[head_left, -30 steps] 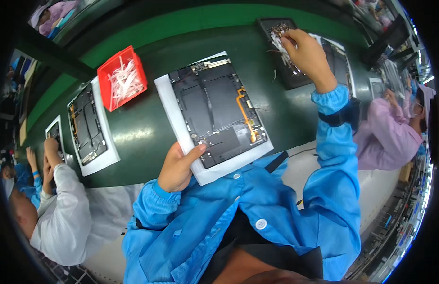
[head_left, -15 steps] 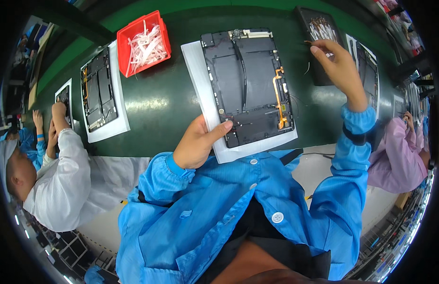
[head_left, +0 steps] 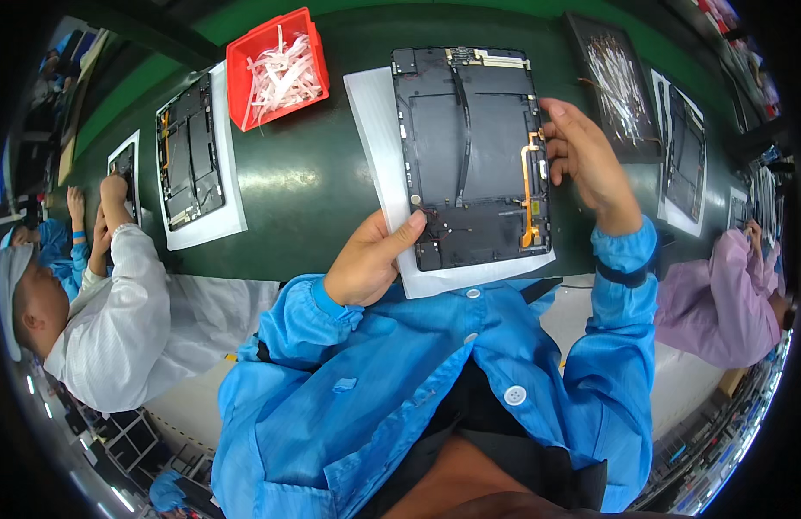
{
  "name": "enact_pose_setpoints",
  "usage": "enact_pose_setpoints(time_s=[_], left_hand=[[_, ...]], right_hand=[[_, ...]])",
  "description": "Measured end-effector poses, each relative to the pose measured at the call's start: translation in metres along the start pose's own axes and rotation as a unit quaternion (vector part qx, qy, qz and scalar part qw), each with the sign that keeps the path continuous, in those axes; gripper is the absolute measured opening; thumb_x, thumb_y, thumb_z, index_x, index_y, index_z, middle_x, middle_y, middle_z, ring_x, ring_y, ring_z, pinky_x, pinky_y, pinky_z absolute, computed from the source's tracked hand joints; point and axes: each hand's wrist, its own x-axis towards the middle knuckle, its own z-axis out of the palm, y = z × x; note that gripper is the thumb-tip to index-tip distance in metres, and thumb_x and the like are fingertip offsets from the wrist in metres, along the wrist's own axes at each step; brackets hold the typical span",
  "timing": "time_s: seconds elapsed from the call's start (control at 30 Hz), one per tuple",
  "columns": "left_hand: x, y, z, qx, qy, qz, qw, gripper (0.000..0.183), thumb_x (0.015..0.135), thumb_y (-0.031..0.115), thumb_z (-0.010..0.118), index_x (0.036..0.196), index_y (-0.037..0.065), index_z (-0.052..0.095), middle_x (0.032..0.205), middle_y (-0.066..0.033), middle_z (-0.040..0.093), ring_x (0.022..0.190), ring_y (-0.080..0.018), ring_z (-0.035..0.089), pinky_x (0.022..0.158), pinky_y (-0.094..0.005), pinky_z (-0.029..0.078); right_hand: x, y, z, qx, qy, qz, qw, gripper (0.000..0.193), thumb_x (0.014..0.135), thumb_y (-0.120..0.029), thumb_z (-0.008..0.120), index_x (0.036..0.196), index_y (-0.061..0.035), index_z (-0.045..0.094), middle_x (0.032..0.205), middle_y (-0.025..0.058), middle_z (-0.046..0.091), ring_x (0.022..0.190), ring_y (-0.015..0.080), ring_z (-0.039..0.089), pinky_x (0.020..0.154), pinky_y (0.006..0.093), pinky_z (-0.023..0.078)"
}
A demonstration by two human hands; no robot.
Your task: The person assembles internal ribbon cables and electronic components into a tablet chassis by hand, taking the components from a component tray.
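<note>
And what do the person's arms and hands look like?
Blue sleeves with gathered cuffs. A black band circles the right sleeve near its cuff; a brighter blue band edges the left cuff. The left hand and right hand are gloveless.

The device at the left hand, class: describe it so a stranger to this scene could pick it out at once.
At the green table, between red bin and black tray, the left hand holds a dark device on a white sheet. Its orange strip is on its right; its left neighbour has one on its left.
</note>
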Motion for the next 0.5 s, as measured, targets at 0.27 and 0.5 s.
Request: enact_pose_setpoints(time_s=[0.27,0.5], left_hand=[[-0.002,-0.004,-0.003,0.019,-0.020,0.005,1.000,0.023,0.107,0.019,0.061,0.125,0.005,0.062,0.117,-0.0046,0.069,0.112,-0.0160,0.064,0.101,-0.0364,0.050],[-0.002,-0.009,-0.014,0.053,-0.003,0.015,0.998,0.024,0.104,0.013,0.063,0.126,0.003,0.061,0.120,-0.0069,0.069,0.113,-0.0172,0.065,0.102,-0.0367,0.050]], right_hand=[[0.004,0.011,0.008,-0.010,0.002,-0.073,0.997,0.035,0.107,-0.031,0.061,0.122,-0.0006,0.069,0.073,-0.0047,0.060,0.061,0.0029,0.053,0.052,0.0182,0.039],[0.009,0.014,0.012,0.016,0.012,-0.087,0.996,0.035,0.106,-0.030,0.064,0.123,-0.0005,0.071,0.070,-0.0049,0.058,0.061,0.0026,0.051,0.055,0.0190,0.037]])
